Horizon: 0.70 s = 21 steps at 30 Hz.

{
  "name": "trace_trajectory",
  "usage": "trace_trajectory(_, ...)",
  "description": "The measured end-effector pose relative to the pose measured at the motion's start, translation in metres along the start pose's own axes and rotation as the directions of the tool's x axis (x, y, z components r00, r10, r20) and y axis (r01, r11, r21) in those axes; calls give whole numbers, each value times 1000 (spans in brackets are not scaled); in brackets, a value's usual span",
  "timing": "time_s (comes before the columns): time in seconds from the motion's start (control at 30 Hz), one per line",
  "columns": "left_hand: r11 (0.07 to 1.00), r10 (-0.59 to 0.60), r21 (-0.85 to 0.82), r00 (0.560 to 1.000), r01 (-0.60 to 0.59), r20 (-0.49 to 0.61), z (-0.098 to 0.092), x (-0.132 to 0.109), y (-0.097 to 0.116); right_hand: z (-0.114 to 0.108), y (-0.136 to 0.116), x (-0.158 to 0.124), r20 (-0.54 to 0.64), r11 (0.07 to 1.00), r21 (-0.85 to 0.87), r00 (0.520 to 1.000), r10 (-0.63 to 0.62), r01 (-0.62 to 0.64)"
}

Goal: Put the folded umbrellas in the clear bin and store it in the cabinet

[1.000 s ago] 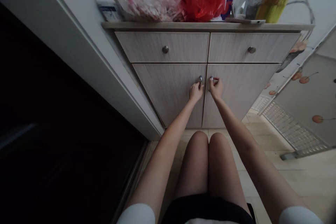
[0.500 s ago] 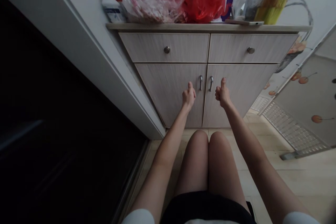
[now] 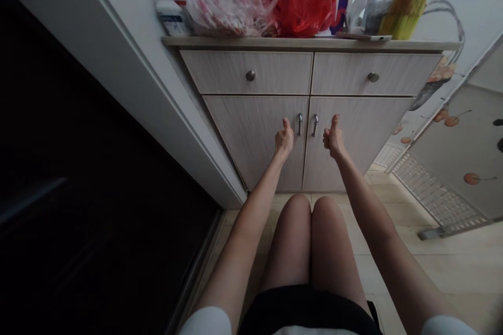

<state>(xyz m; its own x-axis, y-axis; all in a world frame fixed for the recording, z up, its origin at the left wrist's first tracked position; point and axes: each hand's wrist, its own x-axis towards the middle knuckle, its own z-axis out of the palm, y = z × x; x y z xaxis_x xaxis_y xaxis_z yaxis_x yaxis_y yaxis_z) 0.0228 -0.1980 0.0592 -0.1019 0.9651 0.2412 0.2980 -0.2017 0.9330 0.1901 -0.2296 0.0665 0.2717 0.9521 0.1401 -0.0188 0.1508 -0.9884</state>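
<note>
Both my arms stretch forward over my knees toward a pale wood-grain cabinet (image 3: 251,125). My left hand (image 3: 284,138) is closed in a fist with its thumb pointing up, in front of the left door and beside its metal handle (image 3: 300,124). In front of the right door, my right hand (image 3: 334,138) makes the same thumb-up fist, a little right of the other handle (image 3: 315,125). Neither hand appears to hold anything or grip a handle. Both doors and the two drawers with round knobs (image 3: 250,76) are closed.
On the cabinet top stand a white bottle (image 3: 172,17), a clear pinkish plastic bag (image 3: 231,5), a red plastic bag (image 3: 301,2), a flat white device (image 3: 363,37) and a yellow container (image 3: 406,13). A dark doorway (image 3: 78,178) lies left; a cherry-patterned panel (image 3: 463,141) stands right.
My left hand has shifted slightly up and to the right. The right hand stays almost where it was, still thumb-up. The view has moved a little.
</note>
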Motion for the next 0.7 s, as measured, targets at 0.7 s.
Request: trace_trajectory(0.7,973,189,-124,979,-197,-72,50,40,-57,17,87,74,-93,911,-305,943,-319,278)
